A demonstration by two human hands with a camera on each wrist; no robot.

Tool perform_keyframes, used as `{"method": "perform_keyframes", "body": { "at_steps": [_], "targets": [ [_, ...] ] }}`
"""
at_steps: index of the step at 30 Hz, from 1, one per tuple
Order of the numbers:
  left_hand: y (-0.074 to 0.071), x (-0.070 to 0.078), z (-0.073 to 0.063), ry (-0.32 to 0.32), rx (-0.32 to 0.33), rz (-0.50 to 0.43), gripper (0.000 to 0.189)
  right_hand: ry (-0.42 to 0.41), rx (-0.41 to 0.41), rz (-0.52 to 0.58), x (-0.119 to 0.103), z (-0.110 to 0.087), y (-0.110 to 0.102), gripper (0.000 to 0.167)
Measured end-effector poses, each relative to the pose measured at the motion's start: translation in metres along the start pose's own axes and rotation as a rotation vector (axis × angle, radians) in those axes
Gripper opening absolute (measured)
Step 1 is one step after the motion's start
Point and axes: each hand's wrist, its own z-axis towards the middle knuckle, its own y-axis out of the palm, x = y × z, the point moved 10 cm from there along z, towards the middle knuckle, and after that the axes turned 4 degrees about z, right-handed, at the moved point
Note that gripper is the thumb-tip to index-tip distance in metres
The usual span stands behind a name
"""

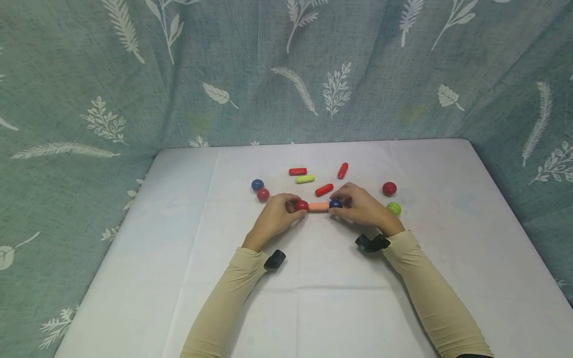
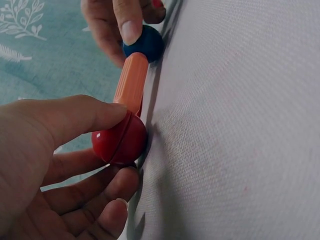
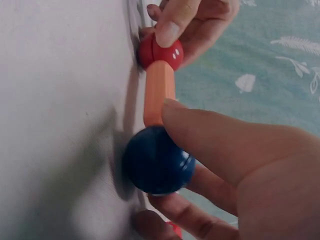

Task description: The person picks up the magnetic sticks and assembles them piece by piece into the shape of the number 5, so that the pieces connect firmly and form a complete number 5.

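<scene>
An orange ribbed rod (image 1: 319,207) lies crosswise between both hands, with a red ball (image 2: 120,140) at its left end and a dark blue ball (image 3: 159,160) at its right end. My left hand (image 1: 278,219) pinches the red ball, its thumb across the side nearest the rod. At the other end my right hand (image 1: 360,206) grips the blue ball between thumb and fingers, the thumb tip reaching onto the rod. Both balls meet the rod's ends in the wrist views. The joined piece is close over the white cloth.
Beyond the hands lie red rods (image 1: 324,190) and a yellow-green rod (image 1: 305,179). A blue ball (image 1: 257,185) and a red ball (image 1: 263,195) sit left; another red ball (image 1: 389,189) and a green ball (image 1: 394,209) sit right. A leaf-patterned curtain (image 1: 250,99) hangs behind the table (image 1: 241,308).
</scene>
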Motion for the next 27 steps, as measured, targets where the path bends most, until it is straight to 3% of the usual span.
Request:
{"method": "perform_keyframes", "body": {
  "at_steps": [13,27],
  "targets": [
    [-0.001,0.001,0.0,0.015,0.001,-0.002,0.044,-0.031,0.047,0.017,-0.005,0.005,0.01,0.031],
    [0.0,-0.002,-0.001,-0.01,-0.008,-0.008,0.046,-0.069,0.067,0.01,-0.008,0.006,0.012,0.023]
  ]
}}
